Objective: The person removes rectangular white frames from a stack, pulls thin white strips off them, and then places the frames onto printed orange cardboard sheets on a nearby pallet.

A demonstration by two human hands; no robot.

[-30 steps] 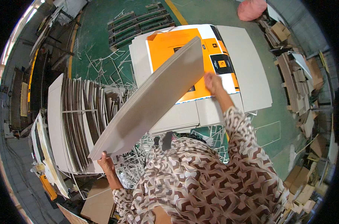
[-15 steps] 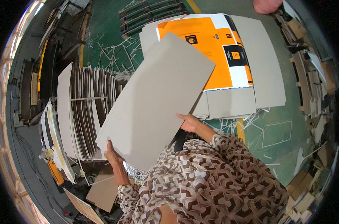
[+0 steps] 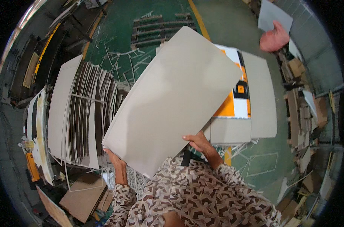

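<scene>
The person is holding up large grey boards (image 3: 172, 94) with both hands, in the middle of the view and close in front of the body. The boards are slanting, their long sides pointing toward one o'clock. The left hand (image 3: 116, 159) is gripping their lower left corner, at eight o'clock, while the right hand (image 3: 199, 142) is gripping the near long edge, between four and five o'clock, its thumb lying on top. Beyond that edge, toward three o'clock, an orange, white and black printed sheet (image 3: 226, 106) is lying on stacked grey board (image 3: 259, 98), and the held boards are covering part of it. At nine o'clock, a strapped bundle of upright boards (image 3: 85, 117) is standing beside the left hand. At twelve o'clock, a dark pallet (image 3: 151, 28) is lying on the green floor (image 3: 119, 17), and pale strips (image 3: 120, 62) are lying scattered near it. At two o'clock, a pink bundle (image 3: 274, 38) is resting.
</scene>
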